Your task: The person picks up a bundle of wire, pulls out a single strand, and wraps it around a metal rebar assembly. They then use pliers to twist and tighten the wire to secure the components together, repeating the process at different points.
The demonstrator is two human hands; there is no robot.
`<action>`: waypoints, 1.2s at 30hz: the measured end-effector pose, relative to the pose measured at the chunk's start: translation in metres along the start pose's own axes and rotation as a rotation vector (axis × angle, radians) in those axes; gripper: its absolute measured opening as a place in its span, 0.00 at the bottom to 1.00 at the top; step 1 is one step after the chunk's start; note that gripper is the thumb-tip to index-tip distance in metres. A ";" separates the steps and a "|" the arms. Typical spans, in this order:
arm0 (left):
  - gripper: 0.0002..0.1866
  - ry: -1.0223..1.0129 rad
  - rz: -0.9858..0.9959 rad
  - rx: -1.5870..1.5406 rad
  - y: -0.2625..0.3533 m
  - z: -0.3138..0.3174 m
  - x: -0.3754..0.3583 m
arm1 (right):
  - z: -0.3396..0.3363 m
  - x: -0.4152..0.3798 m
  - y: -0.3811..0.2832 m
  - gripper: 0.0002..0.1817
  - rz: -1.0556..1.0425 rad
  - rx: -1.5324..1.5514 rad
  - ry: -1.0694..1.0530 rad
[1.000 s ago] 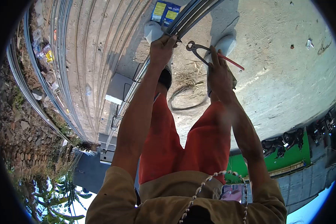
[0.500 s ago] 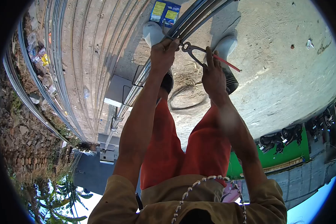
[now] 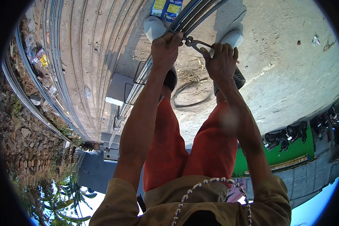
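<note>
The pincers [image 3: 194,42] have their jaws beside a bundle of metal rods [image 3: 196,19], near the fingertips of my left hand. My right hand [image 3: 222,62] is closed round their handles. My left hand [image 3: 165,51] is at the rods with its fingers pinched; thin wire shows by the fingertips, partly hidden by them. Below my left hand, wire stirrups [image 3: 133,83] surround the rods.
A loose coil of wire [image 3: 192,96] lies on the ground between my feet. A blue and yellow packet [image 3: 167,8] is beside the rods. Long rods [image 3: 56,49] run along the left. Motorbikes [image 3: 286,136] stand at the lower right.
My right hand has moved up and slightly right, and its fingers have closed further round the handles. The red handle, long in view before, is now mostly hidden.
</note>
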State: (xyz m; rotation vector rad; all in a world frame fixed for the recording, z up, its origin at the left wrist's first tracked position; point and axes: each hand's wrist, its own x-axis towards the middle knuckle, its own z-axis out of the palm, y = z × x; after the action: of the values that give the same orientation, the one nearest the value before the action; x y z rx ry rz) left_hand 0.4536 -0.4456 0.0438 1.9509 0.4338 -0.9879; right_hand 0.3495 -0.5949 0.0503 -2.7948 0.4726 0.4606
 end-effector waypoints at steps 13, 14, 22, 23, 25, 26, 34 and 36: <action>0.13 -0.001 -0.009 -0.289 -0.008 0.011 0.001 | -0.002 0.019 0.023 0.24 -0.009 0.543 -0.781; 0.13 0.007 0.004 -0.303 -0.010 0.011 0.001 | -0.003 0.021 0.025 0.25 0.042 0.633 -0.914; 0.11 -0.015 -0.094 -0.436 -0.005 0.010 -0.005 | -0.012 0.028 0.027 0.30 0.751 1.493 -1.631; 0.11 -0.015 -0.099 -0.438 -0.005 0.010 -0.006 | -0.003 0.021 0.027 0.30 0.899 1.718 -1.726; 0.11 -0.018 -0.092 -0.433 -0.004 0.009 -0.014 | 0.003 0.009 0.023 0.30 0.975 1.982 -1.792; 0.12 -0.018 -0.071 -0.438 -0.003 0.010 -0.012 | 0.004 0.005 0.020 0.31 0.892 2.014 -1.762; 0.11 0.040 0.019 -0.464 -0.013 0.017 -0.014 | 0.000 0.009 0.038 0.24 0.016 0.983 -0.834; 0.11 0.048 0.023 -0.457 -0.011 0.018 -0.018 | 0.004 -0.009 0.035 0.28 -0.179 0.595 -0.263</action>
State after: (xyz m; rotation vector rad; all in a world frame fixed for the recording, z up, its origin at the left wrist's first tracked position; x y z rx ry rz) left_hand 0.4269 -0.4534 0.0464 1.5646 0.6045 -0.7489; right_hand 0.3278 -0.6227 0.0429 -2.1437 0.2433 0.5328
